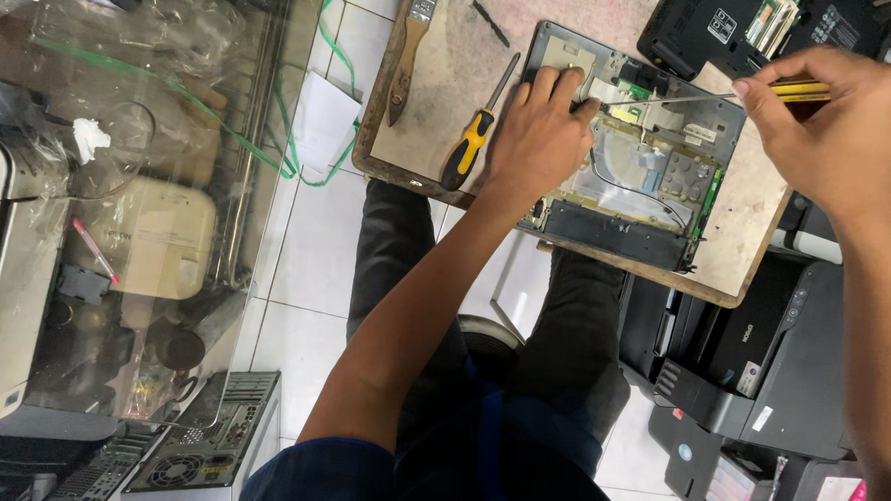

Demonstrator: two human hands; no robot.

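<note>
Wooden board (442, 110), left hand (541, 134) flat on opened laptop base (649, 179), right hand (837, 122) gripping yellow screwdriver (773, 91), brush (409, 49) nearby.

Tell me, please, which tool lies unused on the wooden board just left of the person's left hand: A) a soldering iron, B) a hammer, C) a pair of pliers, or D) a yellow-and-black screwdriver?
D: a yellow-and-black screwdriver lies on the wooden board beside the left hand, which presses on the opened device.

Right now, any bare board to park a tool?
Yes: bare wooden board between the paintbrush and the yellow-black screwdriver. Crowded right: left hand presses the opened device, right hand holds a yellow-handled screwdriver over it.
</note>
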